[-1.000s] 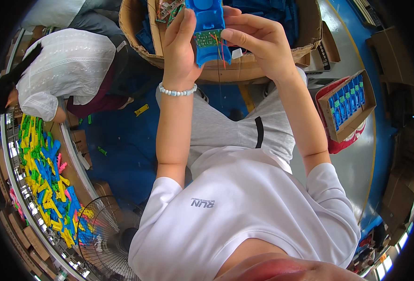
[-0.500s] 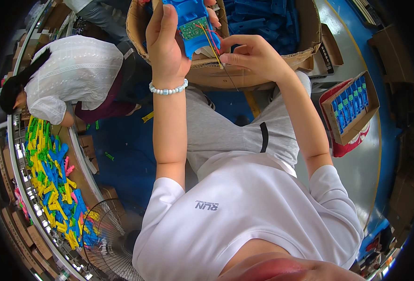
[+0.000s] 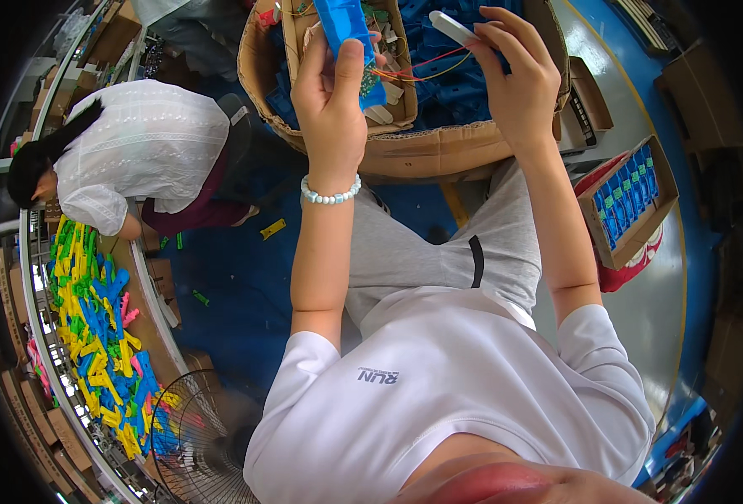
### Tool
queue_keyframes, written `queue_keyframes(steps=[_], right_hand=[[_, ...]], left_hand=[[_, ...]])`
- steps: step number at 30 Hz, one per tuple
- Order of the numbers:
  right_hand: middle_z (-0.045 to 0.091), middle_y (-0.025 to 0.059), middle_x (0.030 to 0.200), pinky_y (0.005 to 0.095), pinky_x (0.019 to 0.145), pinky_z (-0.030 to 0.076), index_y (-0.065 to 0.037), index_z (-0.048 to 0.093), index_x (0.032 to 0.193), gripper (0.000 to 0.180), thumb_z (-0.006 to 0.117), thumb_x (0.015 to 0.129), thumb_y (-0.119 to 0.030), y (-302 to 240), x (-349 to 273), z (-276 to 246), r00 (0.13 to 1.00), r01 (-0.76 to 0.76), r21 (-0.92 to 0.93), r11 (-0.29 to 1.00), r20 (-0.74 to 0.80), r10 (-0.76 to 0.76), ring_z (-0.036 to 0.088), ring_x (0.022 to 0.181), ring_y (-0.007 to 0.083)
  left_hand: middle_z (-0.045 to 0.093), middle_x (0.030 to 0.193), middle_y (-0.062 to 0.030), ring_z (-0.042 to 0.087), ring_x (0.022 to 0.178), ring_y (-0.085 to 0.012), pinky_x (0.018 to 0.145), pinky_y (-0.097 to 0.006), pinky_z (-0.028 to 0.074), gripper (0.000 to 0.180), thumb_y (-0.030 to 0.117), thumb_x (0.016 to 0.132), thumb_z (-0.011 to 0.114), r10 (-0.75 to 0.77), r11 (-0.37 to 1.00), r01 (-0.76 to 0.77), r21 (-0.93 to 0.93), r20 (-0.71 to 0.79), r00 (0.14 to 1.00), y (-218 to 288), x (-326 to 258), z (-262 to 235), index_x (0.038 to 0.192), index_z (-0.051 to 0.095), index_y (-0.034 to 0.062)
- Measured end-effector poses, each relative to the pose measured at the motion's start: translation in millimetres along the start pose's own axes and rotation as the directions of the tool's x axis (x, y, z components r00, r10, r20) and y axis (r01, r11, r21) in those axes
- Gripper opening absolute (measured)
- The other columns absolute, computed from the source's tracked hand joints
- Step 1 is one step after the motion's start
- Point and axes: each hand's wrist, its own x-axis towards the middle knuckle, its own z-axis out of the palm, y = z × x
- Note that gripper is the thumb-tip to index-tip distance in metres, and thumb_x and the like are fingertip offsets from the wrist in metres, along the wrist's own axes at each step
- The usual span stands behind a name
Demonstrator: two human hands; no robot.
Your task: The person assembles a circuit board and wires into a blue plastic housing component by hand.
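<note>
My left hand (image 3: 331, 113) is closed round a blue plastic casing (image 3: 344, 23), tilted over the carton. Part of a green circuit board (image 3: 369, 82) shows at the casing's lower end, beside my thumb. Red and yellow wires (image 3: 428, 77) stretch from the board across to my right hand (image 3: 522, 94). Between the fingertips of that hand is a slim white stick-shaped piece with a rounded end (image 3: 450, 27). My fingers hide where the wires end, so I cannot tell whether they join the white piece.
Before me a large carton (image 3: 447, 155) holds blue casings (image 3: 464, 92) and an inner cardboard tray (image 3: 409, 113) of small parts. A box of casings with boards (image 3: 627, 202) stands at right. Leftward are a co-worker (image 3: 149, 151), a bench of colourful plastic parts (image 3: 102, 336) and a fan (image 3: 199, 437).
My right hand has moved right and away from the casing and now holds the white piece, with the wires drawn out between. The casing has turned in my left hand.
</note>
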Motion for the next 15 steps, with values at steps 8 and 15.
queue_keyframes(steps=[8,15], right_hand=[[0.071,0.0137,0.101,0.0247,0.072,0.058,0.003,0.068,0.101,0.012,0.067,0.089,0.0,-19,20,-5,0.95,0.312,0.082,0.947,-0.03,-0.311,0.072,0.084,0.0191],[0.067,0.0099,0.093,0.0269,0.065,0.057,0.0,0.069,0.093,0.024,0.073,0.069,-0.002,-24,30,-6,0.838,0.546,0.041,0.837,-0.03,-0.545,0.067,0.076,0.0209]], left_hand=[[0.067,0.102,-0.0131,0.067,0.076,-0.0146,0.063,-0.028,0.059,0.038,0.031,0.102,0.053,-0.349,0.906,0.355,-0.231,0.068,0.935,21,-31,21,0.126,0.054,0.0007],[0.066,0.101,-0.0134,0.065,0.073,-0.0126,0.059,-0.027,0.057,0.038,0.03,0.103,0.052,-0.426,0.856,0.436,-0.277,0.101,0.899,26,-44,21,0.127,0.052,0.0007]])
